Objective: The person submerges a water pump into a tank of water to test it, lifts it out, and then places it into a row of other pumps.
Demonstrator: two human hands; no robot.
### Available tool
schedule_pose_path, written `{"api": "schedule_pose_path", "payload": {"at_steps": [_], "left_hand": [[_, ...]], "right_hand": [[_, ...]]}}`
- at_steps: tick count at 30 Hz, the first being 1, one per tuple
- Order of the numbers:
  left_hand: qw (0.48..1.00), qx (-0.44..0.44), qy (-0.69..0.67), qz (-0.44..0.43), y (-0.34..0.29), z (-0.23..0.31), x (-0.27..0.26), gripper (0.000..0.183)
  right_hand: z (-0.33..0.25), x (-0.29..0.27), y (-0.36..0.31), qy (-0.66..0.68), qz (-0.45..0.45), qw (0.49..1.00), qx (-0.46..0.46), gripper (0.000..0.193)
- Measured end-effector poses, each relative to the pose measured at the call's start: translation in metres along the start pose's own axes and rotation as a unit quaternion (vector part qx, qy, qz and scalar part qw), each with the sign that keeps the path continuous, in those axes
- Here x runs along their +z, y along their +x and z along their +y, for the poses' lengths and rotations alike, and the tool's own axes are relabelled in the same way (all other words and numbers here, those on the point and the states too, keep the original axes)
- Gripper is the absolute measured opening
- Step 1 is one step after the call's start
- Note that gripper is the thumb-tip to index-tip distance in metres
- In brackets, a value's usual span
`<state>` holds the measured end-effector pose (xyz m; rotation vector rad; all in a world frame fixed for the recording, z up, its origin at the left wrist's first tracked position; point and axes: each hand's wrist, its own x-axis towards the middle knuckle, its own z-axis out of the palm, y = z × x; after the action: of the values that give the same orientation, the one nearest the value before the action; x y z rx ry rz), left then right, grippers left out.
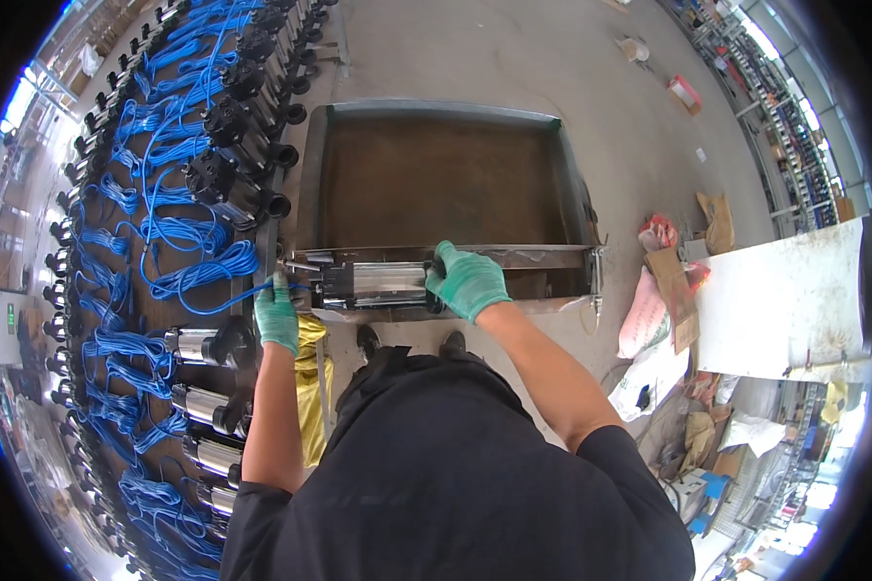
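A steel-bodied pump (389,279) with black ends lies on its side in the narrow front compartment of a metal tank (579,184). My right hand (470,284), in a green glove, grips the pump's right end, its thumb on top. At the left end, my left hand (277,318), also gloved in green, has its fingers closed around a blue cable (237,303) that runs from the pump to a coiled bundle. The underside of the pump and part of my left fingers are hidden.
Left of me, a long bench holds rows of similar pumps (225,184) with blue cable coils (203,266). Yellow sheeting (310,387) hangs beside my left arm. On the right are sacks (644,315), cardboard (670,295) and a white panel (785,300). Brownish water fills the tank's larger compartment.
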<state>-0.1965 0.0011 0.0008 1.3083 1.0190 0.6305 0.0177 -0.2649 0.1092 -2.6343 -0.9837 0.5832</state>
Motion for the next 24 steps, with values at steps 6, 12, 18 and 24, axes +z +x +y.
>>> {"api": "schedule_pose_path", "payload": {"at_steps": [6, 12, 18, 24], "left_hand": [[0.984, -0.007, -0.170, -0.049, -0.019, 0.046, 0.003, 0.033], [0.861, -0.108, -0.408, -0.285, -0.051, 0.099, 0.064, 0.045], [0.849, -0.206, -0.295, -0.388, -0.077, 0.097, 0.150, 0.057], [0.875, -0.203, -0.265, -0.350, -0.068, 0.084, 0.139, 0.056]], "right_hand": [[0.042, 0.007, -0.006, 0.075, 0.018, 0.997, 0.031, 0.037], [0.115, 0.049, -0.009, 0.264, 0.054, 0.956, 0.119, 0.027], [0.227, 0.174, 0.014, 0.299, 0.159, 0.928, 0.156, 0.027], [0.196, 0.151, 0.010, 0.189, 0.162, 0.963, 0.102, 0.029]]}}
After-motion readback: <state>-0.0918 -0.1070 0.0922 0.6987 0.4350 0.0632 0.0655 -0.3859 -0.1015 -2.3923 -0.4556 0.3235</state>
